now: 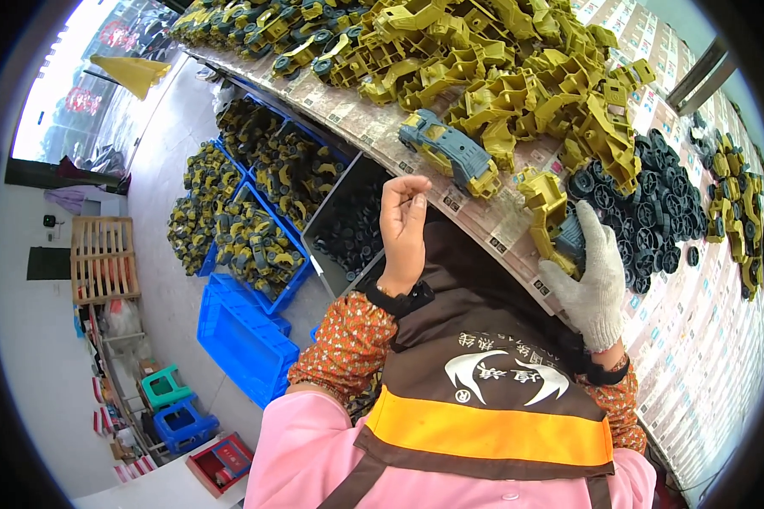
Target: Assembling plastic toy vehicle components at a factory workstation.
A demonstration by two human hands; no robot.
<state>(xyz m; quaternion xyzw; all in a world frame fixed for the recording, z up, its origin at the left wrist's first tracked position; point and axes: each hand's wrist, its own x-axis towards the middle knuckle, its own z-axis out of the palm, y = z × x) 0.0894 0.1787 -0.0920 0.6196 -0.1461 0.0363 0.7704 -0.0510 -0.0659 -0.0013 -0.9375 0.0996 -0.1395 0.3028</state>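
A yellow-and-blue toy part (554,222), right of frame centre, sits grasped in the gloved right hand (597,284) at the table (696,339) edge, near black wheels (654,208); the bare left hand (403,222), centre, pinches its fingertips together, apparently on nothing visible.

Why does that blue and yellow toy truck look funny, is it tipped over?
Yes, tipped. The toy truck lies on its side on the table, beside the yellow parts, untouched by either hand.

A heap of toy truck bodies (518,76) is spread across the desk (696,339) at the upper centre, with wheels (654,212) piled to its right. Bins of parts (255,212) are set left of the desk, stacked crates (242,335) below them.
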